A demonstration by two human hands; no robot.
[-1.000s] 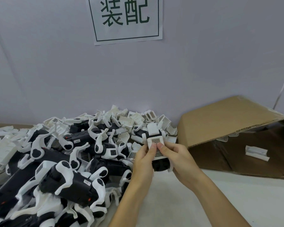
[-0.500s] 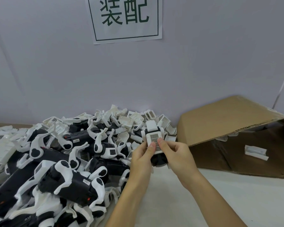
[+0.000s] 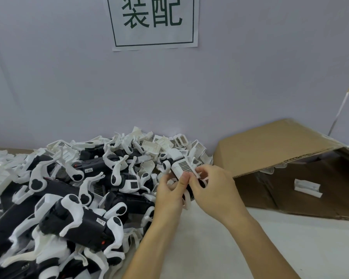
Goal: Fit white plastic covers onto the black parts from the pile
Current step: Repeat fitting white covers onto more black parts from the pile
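Nearest the camera, two bare forearms reach forward over the pale tabletop (image 3: 220,248). The left hand (image 3: 170,195) and the right hand (image 3: 214,188) meet just above it, each with a closed grip, fingers and thumbs curled round one black part (image 3: 191,191) that carries a white plastic cover (image 3: 182,168) with a mesh patch on its upper end, tilted to the left. To the left lies the pile (image 3: 73,194) of black parts and white covers. At right, a cardboard box (image 3: 290,164) lies on its side with a white piece (image 3: 307,187) inside. Behind, a paper sign (image 3: 153,23) hangs on the wall.
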